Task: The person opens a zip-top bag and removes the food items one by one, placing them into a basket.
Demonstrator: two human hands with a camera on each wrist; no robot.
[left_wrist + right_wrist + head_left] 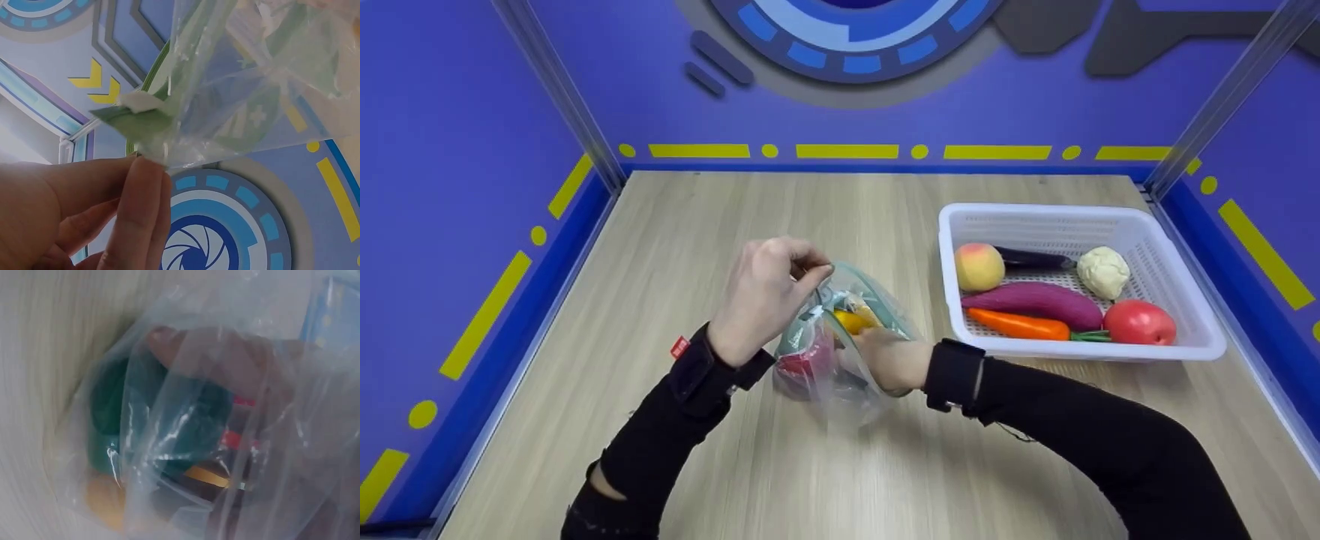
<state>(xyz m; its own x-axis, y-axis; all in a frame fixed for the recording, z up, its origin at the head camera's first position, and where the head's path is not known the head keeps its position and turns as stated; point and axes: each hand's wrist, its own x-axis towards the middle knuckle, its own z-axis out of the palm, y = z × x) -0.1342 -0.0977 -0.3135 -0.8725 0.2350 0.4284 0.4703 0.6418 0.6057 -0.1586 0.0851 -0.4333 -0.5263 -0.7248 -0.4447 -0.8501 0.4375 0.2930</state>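
My left hand (765,292) pinches the rim of a clear plastic bag (847,401) with green trim, thumb against fingertips. The left wrist view shows that pinch at a green-edged corner of the bag (225,140). Through the bag's mouth reaches my right hand (894,361), its fingers hidden in the head view. A yellow thing (852,322) and a pinkish-red thing (808,361) show in the bag. In the right wrist view, blurred by plastic, my right hand (225,363) lies along a dark green rounded thing (160,416); I cannot tell whether it grips it.
To the right stands a white plastic basket (1042,211). In it lie a peach (979,267), an eggplant (1031,259), a cauliflower (1103,272), a purple sweet potato (1035,303), a carrot (1020,325) and a tomato (1140,322). Blue walls enclose the wooden table (720,217).
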